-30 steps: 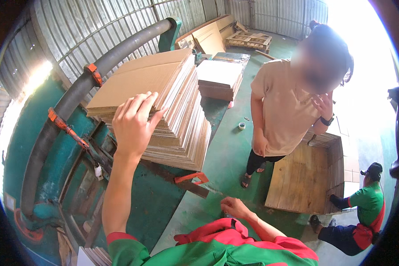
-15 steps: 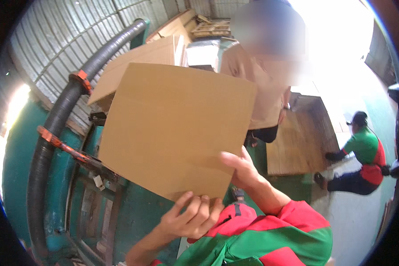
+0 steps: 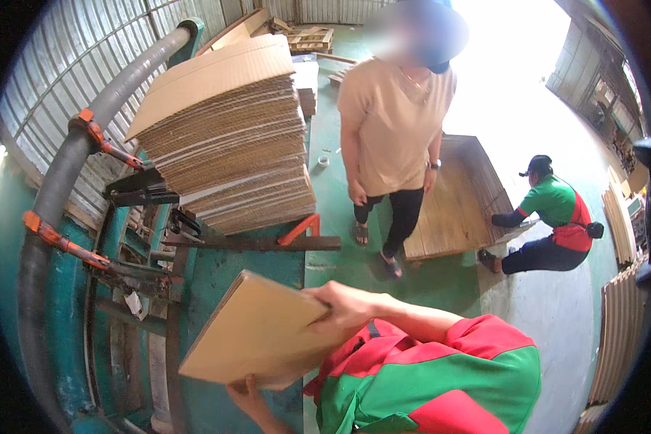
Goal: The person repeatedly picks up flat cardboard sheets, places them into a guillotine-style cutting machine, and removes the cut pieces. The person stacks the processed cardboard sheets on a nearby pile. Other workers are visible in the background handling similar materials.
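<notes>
A brown cardboard sheet (image 3: 260,336) is held low in front of my body, tilted, with its broad face turned up. My right hand (image 3: 343,305) grips its right edge, the fingers lying over the upper face. At the near lower edge, my left hand (image 3: 247,394) holds the sheet from beneath; most of its fingers are hidden behind the board. Beyond the sheet rises a tall stack of cardboard sheets (image 3: 231,137), resting on the green machine bed next to a dark metal bar (image 3: 267,244).
A black pipe (image 3: 54,210) with orange clamps runs along the left. A person in a tan shirt (image 3: 401,123) stands ahead. Right of them lies a large cardboard stack (image 3: 448,224), where a co-worker in green and red (image 3: 560,210) crouches. More cardboard (image 3: 622,325) leans at far right.
The cardboard sheet has come down and nearer to my body, tipping flatter. My hands moved with it, and the tall stack behind it has come into full view.
</notes>
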The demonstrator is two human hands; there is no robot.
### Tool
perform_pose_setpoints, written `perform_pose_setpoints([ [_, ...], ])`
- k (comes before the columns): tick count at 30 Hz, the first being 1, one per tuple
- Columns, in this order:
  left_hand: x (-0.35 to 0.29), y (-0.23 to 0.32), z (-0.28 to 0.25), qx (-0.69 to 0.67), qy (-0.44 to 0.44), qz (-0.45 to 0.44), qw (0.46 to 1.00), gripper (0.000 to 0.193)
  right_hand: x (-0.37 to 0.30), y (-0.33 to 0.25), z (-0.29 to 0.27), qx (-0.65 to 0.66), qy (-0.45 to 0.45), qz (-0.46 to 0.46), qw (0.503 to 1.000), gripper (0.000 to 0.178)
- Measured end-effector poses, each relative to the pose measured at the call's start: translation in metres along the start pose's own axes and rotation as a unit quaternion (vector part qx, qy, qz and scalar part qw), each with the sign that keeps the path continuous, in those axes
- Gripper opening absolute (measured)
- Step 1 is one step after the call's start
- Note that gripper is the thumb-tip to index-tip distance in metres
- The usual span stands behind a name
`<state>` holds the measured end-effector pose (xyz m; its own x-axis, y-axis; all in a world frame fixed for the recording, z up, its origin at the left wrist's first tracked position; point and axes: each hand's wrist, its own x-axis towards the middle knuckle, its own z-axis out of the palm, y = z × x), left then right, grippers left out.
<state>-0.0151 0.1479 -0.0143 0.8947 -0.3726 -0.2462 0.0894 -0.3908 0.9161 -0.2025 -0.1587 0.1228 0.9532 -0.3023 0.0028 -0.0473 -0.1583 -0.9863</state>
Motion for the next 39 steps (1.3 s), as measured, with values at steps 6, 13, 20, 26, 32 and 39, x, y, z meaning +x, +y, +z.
perform_pose_setpoints([
  [6,0.015,-0.002,-0.025,-0.026,0.259,0.213,0.942,0.068,0.127,0.044,0.013,-0.17,-0.111,0.062,0.977,0.05],
  [13,0.041,-0.044,0.029,0.061,0.376,0.242,0.892,0.072,0.219,0.155,0.03,-0.129,-0.111,-0.095,0.981,0.052],
  [20,0.071,-0.079,0.032,0.203,0.356,0.103,0.906,0.067,0.283,0.257,0.046,-0.067,-0.215,0.088,0.97,0.034],
  [26,0.102,-0.087,0.026,0.043,0.356,-0.029,0.933,0.066,0.303,0.229,0.061,-0.289,-0.164,-0.036,0.943,0.038],
  [32,0.118,-0.086,0.01,-0.265,0.369,-0.168,0.875,0.044,0.323,0.24,0.063,-0.13,-0.183,-0.064,0.972,0.032],
  [39,0.139,-0.058,0.0,-0.227,0.339,-0.195,0.892,0.054,0.338,0.274,0.067,-0.12,-0.182,-0.054,0.974,0.033],
])
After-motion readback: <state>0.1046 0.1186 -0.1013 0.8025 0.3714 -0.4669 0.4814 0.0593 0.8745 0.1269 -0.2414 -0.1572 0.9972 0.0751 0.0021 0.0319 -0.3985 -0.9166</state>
